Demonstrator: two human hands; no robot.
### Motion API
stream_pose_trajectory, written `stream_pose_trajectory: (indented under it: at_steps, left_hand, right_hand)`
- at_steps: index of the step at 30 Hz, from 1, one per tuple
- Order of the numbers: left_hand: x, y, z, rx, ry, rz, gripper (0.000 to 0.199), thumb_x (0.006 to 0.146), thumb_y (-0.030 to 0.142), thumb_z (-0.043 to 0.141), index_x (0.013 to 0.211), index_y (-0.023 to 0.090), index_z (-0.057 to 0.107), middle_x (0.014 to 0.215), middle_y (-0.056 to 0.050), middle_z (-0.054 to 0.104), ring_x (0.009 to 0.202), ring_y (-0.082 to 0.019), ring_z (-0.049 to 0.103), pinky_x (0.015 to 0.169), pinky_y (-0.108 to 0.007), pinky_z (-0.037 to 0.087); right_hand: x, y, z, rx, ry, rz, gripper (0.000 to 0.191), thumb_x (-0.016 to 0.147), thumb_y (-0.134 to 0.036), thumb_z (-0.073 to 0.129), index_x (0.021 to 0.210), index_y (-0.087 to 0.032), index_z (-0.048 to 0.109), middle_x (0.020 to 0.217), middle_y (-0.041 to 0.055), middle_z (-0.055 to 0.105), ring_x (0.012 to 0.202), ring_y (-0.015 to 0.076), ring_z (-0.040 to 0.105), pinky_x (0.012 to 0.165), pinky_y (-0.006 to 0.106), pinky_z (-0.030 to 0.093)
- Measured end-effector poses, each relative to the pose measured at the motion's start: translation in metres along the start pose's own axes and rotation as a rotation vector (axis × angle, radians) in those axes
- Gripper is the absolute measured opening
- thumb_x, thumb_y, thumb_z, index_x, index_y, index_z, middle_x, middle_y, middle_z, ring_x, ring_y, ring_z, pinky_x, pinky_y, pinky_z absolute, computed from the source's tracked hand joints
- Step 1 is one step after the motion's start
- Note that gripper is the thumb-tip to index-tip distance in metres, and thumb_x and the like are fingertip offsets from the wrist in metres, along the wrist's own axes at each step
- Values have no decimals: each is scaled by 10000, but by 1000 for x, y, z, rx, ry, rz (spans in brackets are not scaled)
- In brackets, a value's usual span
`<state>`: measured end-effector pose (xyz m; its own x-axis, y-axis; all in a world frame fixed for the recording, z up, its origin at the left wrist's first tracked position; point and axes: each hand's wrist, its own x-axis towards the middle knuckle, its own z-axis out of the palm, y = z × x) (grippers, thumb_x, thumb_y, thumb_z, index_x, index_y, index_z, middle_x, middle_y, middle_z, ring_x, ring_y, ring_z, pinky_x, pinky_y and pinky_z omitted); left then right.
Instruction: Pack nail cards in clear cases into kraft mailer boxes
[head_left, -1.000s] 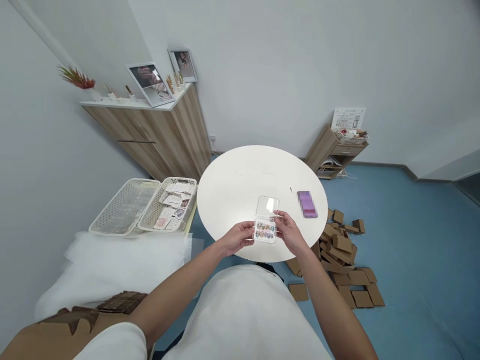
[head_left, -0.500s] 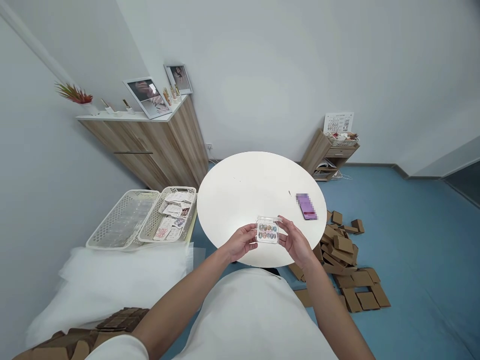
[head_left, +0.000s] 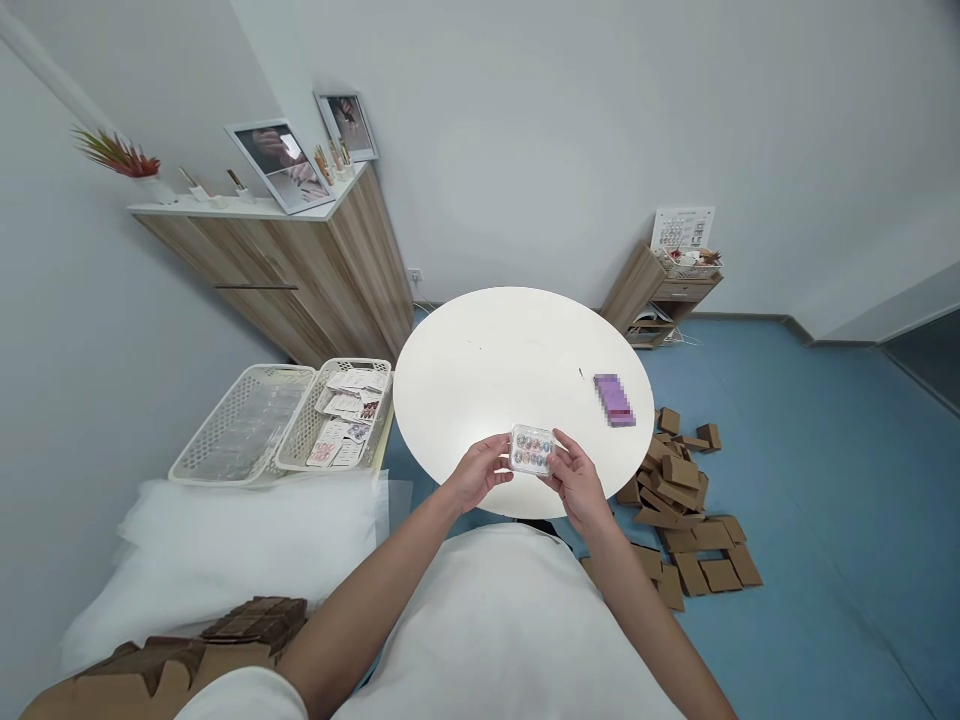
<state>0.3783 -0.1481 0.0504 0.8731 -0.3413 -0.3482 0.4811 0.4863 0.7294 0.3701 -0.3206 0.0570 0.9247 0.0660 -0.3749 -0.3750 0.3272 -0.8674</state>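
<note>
Between my two hands is a small clear plastic case (head_left: 532,450) with two rows of decorated press-on nails inside, held over the near part of the round white table (head_left: 487,370). My left hand (head_left: 481,472) grips the case's left edge, fingers curled beneath and beside it. On the other side, my right hand (head_left: 576,478) holds the right edge, its thumb on the lower right corner. The lid looks closed over the nails. A purple pixelated item (head_left: 614,400) lies on the table to the right.
To the left stand a white basket of clear cases (head_left: 251,425) and a white basket of printed cards (head_left: 367,372). A wooden cabinet (head_left: 352,265) is behind them. Brown cardboard boxes (head_left: 679,472) lie piled on the floor at right, near a small wooden stand (head_left: 634,285).
The case's lid, slightly raised at the far edge before, now looks pressed down. My right hand has closed in, its thumb moving onto the case's corner. The camera view has shifted a little.
</note>
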Motion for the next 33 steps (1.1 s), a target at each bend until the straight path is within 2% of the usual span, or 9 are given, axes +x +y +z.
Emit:
stream_pose_trajectory:
  at_steps: [5, 10, 21, 28, 33]
  left_hand:
    - [5, 4, -8, 159, 117, 76, 408, 687, 371, 650, 1045, 188, 579, 927, -61, 605, 736, -106, 538, 657, -232, 424]
    - [3, 3, -12, 195, 204, 116, 434, 680, 385, 643, 1065, 197, 573, 983, -69, 600, 763, -118, 549, 674, -255, 426]
    - [5, 11, -10, 202, 182, 166, 429, 687, 388, 633, 1067, 201, 569, 1011, -71, 589, 797, -124, 551, 678, -257, 428]
    - [7, 19, -5, 277, 118, 163, 444, 703, 379, 623, 1107, 215, 542, 984, -62, 579, 807, -128, 554, 696, -268, 434]
    - [11, 17, -5, 468, 83, 123, 550, 701, 379, 627, 1200, 216, 463, 815, -31, 597, 762, -142, 573, 736, -311, 433]
  right_hand:
    - [4, 2, 9, -3, -1, -19, 565, 667, -367, 651, 1191, -284, 458, 1200, 58, 533, 1050, 212, 527, 837, 369, 472]
    - [1, 5, 14, 29, -83, -28, 581, 680, -377, 646, 1217, -302, 436, 1242, 45, 500, 1097, 217, 499, 872, 387, 460]
    - [6, -1, 17, 40, -142, -23, 617, 682, -346, 644, 1249, -340, 400, 1235, 27, 499, 1084, 225, 507, 898, 444, 443]
    - [13, -8, 7, -31, -129, -40, 629, 666, -351, 653, 1245, -320, 411, 1190, 44, 531, 1042, 220, 533, 870, 430, 462]
    - [19, -10, -3, -82, -105, -43, 654, 657, -340, 663, 1251, -297, 393, 1157, 60, 551, 998, 211, 560, 846, 410, 480]
